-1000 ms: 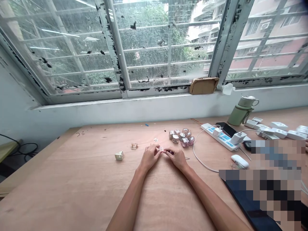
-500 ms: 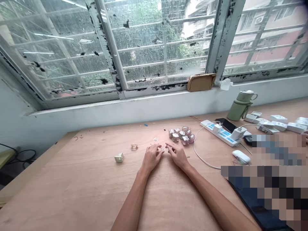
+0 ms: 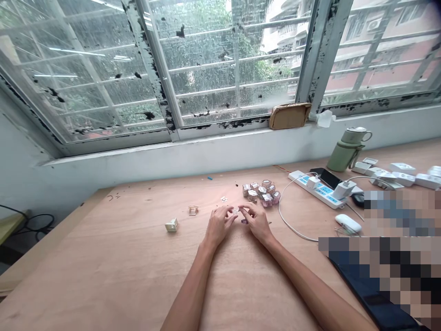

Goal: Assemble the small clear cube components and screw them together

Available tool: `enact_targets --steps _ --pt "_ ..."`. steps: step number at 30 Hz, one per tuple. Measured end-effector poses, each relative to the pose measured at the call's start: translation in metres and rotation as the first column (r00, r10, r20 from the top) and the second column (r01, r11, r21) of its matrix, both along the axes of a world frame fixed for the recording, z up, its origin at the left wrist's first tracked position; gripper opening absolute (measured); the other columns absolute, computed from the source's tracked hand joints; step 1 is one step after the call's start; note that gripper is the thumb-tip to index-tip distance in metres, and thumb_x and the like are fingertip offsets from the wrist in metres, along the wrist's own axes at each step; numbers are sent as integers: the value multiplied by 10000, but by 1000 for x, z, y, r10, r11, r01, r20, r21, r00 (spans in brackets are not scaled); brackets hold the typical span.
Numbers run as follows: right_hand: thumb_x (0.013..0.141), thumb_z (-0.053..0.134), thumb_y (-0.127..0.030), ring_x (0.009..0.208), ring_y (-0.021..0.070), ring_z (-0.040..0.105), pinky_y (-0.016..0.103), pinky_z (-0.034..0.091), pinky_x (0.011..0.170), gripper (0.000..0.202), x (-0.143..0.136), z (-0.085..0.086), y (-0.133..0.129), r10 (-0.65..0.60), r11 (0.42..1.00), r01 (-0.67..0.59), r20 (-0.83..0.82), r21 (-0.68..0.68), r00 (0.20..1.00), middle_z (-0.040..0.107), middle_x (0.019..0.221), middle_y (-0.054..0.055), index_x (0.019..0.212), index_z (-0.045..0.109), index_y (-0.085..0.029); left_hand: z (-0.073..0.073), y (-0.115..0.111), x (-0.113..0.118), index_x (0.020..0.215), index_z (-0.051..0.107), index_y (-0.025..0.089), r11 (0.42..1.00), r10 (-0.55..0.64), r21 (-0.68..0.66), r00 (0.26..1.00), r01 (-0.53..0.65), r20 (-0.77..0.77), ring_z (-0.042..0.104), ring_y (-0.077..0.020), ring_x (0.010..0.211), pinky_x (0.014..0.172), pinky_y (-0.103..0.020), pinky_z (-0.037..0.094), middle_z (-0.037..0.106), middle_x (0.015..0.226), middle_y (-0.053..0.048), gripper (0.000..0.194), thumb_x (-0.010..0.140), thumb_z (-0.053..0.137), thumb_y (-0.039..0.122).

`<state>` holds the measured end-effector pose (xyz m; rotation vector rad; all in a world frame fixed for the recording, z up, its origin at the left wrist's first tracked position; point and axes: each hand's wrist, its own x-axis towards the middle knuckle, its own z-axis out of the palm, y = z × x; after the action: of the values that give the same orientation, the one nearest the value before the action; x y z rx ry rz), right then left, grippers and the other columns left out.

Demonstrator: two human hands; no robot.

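A small clear piece (image 3: 235, 211), too small to name more exactly, sits between the fingertips of both hands. My left hand (image 3: 218, 224) pinches it from the left with thumb and fingers. From the other side, the bent fingers of my right hand (image 3: 255, 221) close on its right edge. Under the right fingers lies a small dark object (image 3: 244, 221), partly hidden. A group of small faceted jars (image 3: 262, 193) with pale labels on top stands just beyond the right hand. Left of the hands are a small beige frame (image 3: 193, 210) and a pale green block-like piece (image 3: 171, 225).
A white power strip (image 3: 319, 189) with plugged-in chargers and a looping cable lies to the right. Behind it are a green bottle (image 3: 346, 151) and several white boxes (image 3: 401, 169). A white case (image 3: 348, 224) rests nearer. Small white scraps (image 3: 223, 199) lie beyond the hands.
My right fingers have drawn in toward the clear piece, and the hand has shifted slightly right. The small dark object under it now shows more. The view has moved a little.
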<state>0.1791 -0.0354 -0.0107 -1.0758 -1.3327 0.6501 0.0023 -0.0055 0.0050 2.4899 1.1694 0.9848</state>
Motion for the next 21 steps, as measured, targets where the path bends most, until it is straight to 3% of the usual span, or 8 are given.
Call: enact_targets --steps 3,10,21 --pt "933 624 -492 598 104 543 256 521 555 342 1 1 1 -17 1000 17 1 25 1000 697 1004 62 987 759 -183 -3 1 1 1196 605 224 1000 8 -17 1000 -8 24 647 -184 825 909 -381 470 720 999 -22 283 934 685 294" --pt "872 679 -560 571 93 528 285 607 533 411 -1 -2 2 58 994 -75 -206 -75 977 662 913 28 1018 729 -179 -5 -2 5 1179 591 224 999 -8 -36 999 10 45 627 -182 807 865 -361 488 705 949 -12 270 930 680 281" --pt "902 632 -570 614 132 577 280 561 540 432 -3 -4 1 5 999 -8 -56 -44 998 692 973 70 1067 711 -179 0 -7 6 1117 543 239 991 0 -131 994 14 109 637 -158 754 719 -297 501 673 913 -1 222 938 651 311"
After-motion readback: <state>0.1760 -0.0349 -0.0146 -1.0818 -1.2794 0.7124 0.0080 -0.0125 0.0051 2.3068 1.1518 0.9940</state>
